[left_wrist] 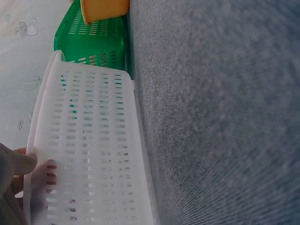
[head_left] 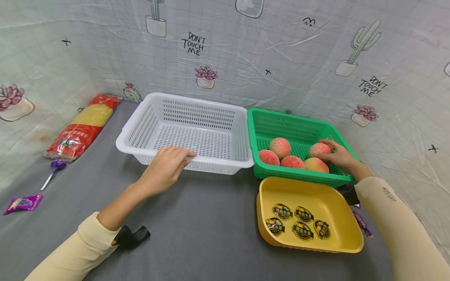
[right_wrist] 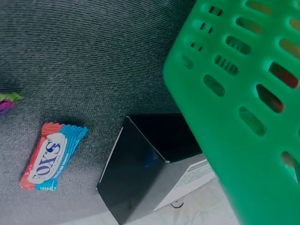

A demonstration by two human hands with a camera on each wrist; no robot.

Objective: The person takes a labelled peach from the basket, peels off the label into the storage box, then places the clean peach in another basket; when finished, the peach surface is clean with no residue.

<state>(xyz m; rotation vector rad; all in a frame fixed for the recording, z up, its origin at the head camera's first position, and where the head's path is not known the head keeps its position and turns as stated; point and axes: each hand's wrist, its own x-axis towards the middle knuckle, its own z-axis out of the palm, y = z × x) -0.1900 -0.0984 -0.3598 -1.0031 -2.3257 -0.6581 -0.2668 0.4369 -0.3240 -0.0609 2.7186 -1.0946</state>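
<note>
Head view: 5 peaches, 3 baskets.

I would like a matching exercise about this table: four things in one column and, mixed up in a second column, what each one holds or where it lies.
Things:
1. white basket
2. green basket
3. yellow tray
4. noodle packet

States or places:
a. holds five peaches
b. lies at the far left, against the backdrop
c. the left hand rests on its front rim
d. has round stickers inside

Pairs: 1-c, 2-a, 3-d, 4-b. The right hand touches a peach in the green basket.
</note>
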